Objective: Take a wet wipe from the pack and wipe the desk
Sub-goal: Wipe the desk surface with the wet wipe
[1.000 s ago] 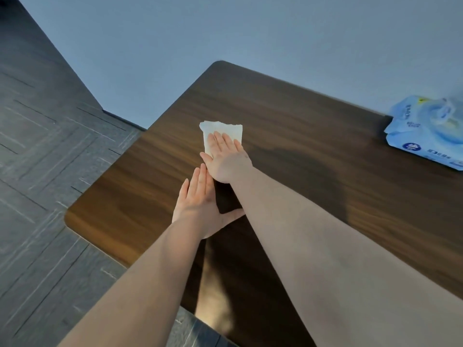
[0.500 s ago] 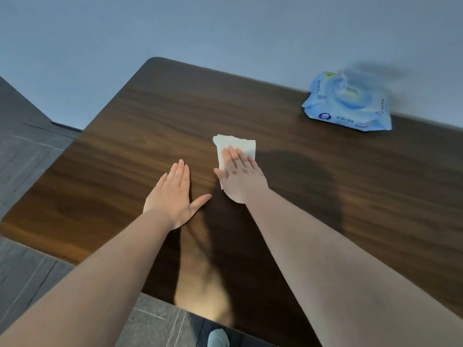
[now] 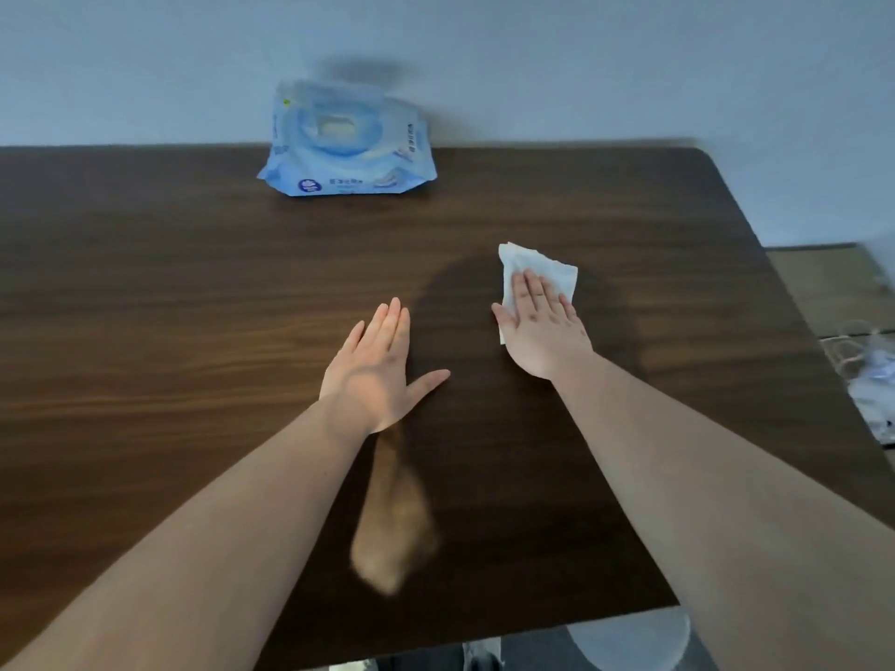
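Note:
A white wet wipe (image 3: 537,269) lies flat on the dark wooden desk (image 3: 193,302), right of the middle. My right hand (image 3: 540,326) presses on it with flat, extended fingers, covering its near half. My left hand (image 3: 380,368) rests palm down on the bare desk to the left of it, fingers together and thumb spread, holding nothing. The blue wet wipe pack (image 3: 346,142) sits at the desk's far edge against the wall, its lid open.
A pale wall (image 3: 581,65) runs behind the desk. The desk's right edge and rounded far corner (image 3: 702,152) are in view. Beyond it, low on the right, lie a cardboard box (image 3: 833,283) and some white bags (image 3: 867,375).
My right hand has slid the wipe rightward across the desk, away from my left hand. The view has swung right, so the pack now appears at the left.

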Demonstrator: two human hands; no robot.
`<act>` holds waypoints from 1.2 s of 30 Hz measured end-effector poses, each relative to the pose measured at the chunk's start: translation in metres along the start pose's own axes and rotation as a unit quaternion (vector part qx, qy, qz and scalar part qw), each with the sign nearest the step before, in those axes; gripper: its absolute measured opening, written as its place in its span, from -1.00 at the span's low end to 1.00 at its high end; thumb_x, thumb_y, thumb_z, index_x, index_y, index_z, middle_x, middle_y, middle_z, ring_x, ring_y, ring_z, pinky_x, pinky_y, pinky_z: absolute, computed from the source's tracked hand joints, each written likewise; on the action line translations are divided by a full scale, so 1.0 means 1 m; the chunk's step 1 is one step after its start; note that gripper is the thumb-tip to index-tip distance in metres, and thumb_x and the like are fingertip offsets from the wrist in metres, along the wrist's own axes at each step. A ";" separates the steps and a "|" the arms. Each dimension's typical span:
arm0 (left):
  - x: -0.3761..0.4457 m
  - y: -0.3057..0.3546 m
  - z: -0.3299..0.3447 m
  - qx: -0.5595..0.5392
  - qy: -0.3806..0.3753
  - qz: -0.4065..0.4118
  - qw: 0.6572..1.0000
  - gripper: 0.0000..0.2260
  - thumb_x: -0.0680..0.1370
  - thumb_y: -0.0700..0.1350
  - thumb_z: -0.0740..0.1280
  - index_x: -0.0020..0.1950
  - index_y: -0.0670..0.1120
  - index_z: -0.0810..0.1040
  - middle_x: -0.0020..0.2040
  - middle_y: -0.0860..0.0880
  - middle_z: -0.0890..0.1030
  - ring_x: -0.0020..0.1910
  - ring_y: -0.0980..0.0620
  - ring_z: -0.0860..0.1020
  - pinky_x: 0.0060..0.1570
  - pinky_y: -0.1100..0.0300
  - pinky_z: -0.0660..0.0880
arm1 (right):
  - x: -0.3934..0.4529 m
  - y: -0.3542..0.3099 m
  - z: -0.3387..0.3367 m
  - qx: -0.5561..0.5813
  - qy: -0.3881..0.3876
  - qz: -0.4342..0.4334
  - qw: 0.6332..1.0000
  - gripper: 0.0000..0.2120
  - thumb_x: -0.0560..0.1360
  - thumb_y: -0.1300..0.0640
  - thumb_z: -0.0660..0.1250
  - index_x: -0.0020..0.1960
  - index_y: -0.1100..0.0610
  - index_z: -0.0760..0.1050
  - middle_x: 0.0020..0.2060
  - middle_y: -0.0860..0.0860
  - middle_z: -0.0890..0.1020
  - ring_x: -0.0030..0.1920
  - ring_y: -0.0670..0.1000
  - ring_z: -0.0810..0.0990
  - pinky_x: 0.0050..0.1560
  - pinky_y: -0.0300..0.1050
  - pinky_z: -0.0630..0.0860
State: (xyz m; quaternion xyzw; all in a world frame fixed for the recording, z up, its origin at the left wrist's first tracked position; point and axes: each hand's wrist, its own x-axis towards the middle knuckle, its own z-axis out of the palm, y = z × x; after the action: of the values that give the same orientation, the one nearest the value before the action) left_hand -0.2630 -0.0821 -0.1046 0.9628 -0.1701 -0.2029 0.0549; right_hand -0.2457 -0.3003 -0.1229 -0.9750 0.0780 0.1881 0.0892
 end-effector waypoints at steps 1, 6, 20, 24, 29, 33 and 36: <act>0.008 0.018 0.001 0.007 -0.004 0.017 1.000 -0.16 0.49 0.42 -0.07 0.56 -0.08 -0.22 0.57 -0.01 -0.22 0.53 0.07 -0.23 0.47 0.10 -0.19 | -0.002 0.026 -0.004 0.006 0.005 0.022 1.000 -0.39 0.60 -0.21 -0.25 0.54 0.05 -0.30 0.55 -0.02 -0.23 0.53 -0.03 -0.25 0.51 -0.02 -0.25; 0.036 0.081 0.008 0.037 -0.009 0.054 0.998 -0.07 0.41 0.51 -0.13 0.55 -0.09 -0.24 0.57 -0.03 -0.25 0.53 0.03 -0.26 0.48 0.00 -0.22 | -0.016 0.130 -0.020 0.032 0.019 0.115 0.993 -0.40 0.61 -0.20 -0.23 0.54 0.06 -0.27 0.55 -0.01 -0.20 0.54 -0.01 -0.22 0.49 -0.03 -0.25; 0.040 0.091 0.009 0.076 -0.032 0.018 0.996 0.01 0.30 0.55 -0.23 0.53 -0.10 -0.31 0.55 -0.04 -0.32 0.51 0.01 -0.32 0.47 -0.05 -0.25 | -0.027 0.204 -0.032 0.042 0.018 0.193 0.980 -0.41 0.62 -0.17 -0.24 0.54 0.08 -0.29 0.55 0.03 -0.21 0.54 0.02 -0.23 0.49 0.01 -0.25; 0.040 0.085 0.005 0.055 -0.033 0.038 0.997 -0.03 0.35 0.53 -0.16 0.54 -0.09 -0.29 0.55 -0.03 -0.29 0.52 0.02 -0.28 0.46 -0.02 -0.24 | -0.030 0.176 -0.027 0.041 0.008 0.186 0.982 -0.41 0.62 -0.16 -0.24 0.54 0.09 -0.29 0.55 0.03 -0.21 0.54 0.03 -0.23 0.49 0.01 -0.25; 0.015 0.047 0.000 0.029 -0.032 0.044 0.998 -0.12 0.43 0.47 -0.11 0.55 -0.05 -0.26 0.56 0.01 -0.26 0.52 0.06 -0.26 0.48 0.03 -0.21 | -0.024 0.114 -0.020 0.034 0.010 0.147 0.988 -0.41 0.63 -0.15 -0.24 0.54 0.10 -0.29 0.55 0.02 -0.21 0.54 0.02 -0.24 0.49 0.00 -0.26; -0.013 -0.014 0.001 0.021 -0.019 -0.004 1.000 -0.11 0.43 0.47 -0.12 0.55 -0.07 -0.25 0.56 0.00 -0.25 0.53 0.06 -0.25 0.49 0.03 -0.18 | -0.018 0.044 -0.009 0.025 0.008 0.098 0.995 -0.41 0.63 -0.15 -0.24 0.54 0.10 -0.29 0.55 0.02 -0.22 0.54 0.02 -0.25 0.49 0.00 -0.26; -0.039 -0.066 -0.001 0.001 -0.005 -0.051 0.999 -0.10 0.41 0.47 -0.12 0.55 -0.08 -0.24 0.57 -0.01 -0.23 0.53 0.06 -0.22 0.50 0.04 -0.15 | -0.011 -0.015 -0.001 0.019 0.006 0.054 0.998 -0.41 0.63 -0.15 -0.24 0.54 0.10 -0.28 0.55 0.02 -0.22 0.54 0.02 -0.25 0.49 0.00 -0.27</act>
State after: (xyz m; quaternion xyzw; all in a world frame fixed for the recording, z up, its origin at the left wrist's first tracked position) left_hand -0.2758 -0.0066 -0.1009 0.9691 -0.1213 -0.2102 0.0431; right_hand -0.2527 -0.2844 -0.1153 -0.9686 0.1342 0.1856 0.0967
